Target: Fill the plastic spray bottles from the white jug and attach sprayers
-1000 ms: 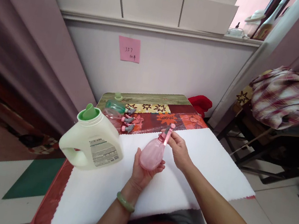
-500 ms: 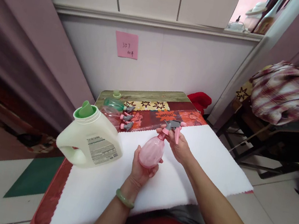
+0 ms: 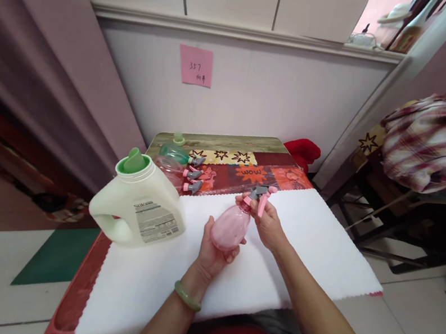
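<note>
I am remotely viewing a pink bottle (image 3: 230, 228) at frame centre, its long axis slanting from the left hand (image 3: 211, 255) up-right to the right hand (image 3: 268, 225). The left is cupping its body; the right is grasping its spray head (image 3: 259, 193). Beyond, above-left, a green bottle (image 3: 173, 152) is lying on the bench (image 3: 231, 141).

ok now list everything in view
table: 1, multicoloured, centre
sheet: 1, white, on table
spray bottle: 1, pink, held over sheet
other spray bottles: 3, green and pink, table's far left
jug: 1, cream, table's left
cap: 1, green, table's far edge
note: 1, pink, on wall
curtains: 2, mauve, both sides
checked cloth: 1, red-white, right
bundle: 1, red, behind table
bracelet: 1, green, left wrist
left hand: 1, bare, under spray bottle
right hand: 1, bare, at spray head
</note>
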Demonstrator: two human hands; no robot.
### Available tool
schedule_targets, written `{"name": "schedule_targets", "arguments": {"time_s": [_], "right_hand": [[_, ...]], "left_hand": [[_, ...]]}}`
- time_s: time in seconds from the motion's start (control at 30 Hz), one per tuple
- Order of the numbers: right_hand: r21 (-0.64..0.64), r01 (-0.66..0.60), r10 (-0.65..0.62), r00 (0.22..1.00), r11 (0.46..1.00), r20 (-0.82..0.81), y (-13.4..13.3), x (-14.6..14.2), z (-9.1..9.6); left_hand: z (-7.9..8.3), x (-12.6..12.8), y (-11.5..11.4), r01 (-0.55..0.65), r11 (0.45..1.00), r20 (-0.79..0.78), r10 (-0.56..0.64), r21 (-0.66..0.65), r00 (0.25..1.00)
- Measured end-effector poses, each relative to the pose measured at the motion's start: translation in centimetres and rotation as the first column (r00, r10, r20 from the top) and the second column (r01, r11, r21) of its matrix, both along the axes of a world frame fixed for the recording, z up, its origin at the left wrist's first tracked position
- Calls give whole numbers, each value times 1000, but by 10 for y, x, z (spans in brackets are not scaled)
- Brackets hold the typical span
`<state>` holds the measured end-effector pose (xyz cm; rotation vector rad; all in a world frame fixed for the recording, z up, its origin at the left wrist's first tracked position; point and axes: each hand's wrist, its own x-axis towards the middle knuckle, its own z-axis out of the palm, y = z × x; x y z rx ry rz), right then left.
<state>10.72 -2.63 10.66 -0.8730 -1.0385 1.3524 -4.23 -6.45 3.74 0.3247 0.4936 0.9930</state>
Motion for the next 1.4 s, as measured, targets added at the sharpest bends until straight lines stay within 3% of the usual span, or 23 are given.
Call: {"name": "schedule_targets", "arguments": {"time_s": [0.3,0.47,0.8,1.0,1.4], "right_hand": [[45,-49,50,998,998,-24,-2,7,-2],[77,-141,140,990,987,11,0,18,2],[96,-193,177,972,977,154,7,26,-5],[84,-215,206,973,973,108,6,26,-4],[47,-301,285,933,952,220,11,33,3]], "left_hand": [[-6,-4,3,51,998,12,-51,-31,999],[-9,-4,4,69,997,13,-69,-36,998],[-4,-5,3,91,996,37,-90,-27,995],[-5,-8,4,158,987,49,-157,-32,986],[-5,-12,9,228,971,73,-223,-68,972]]}}
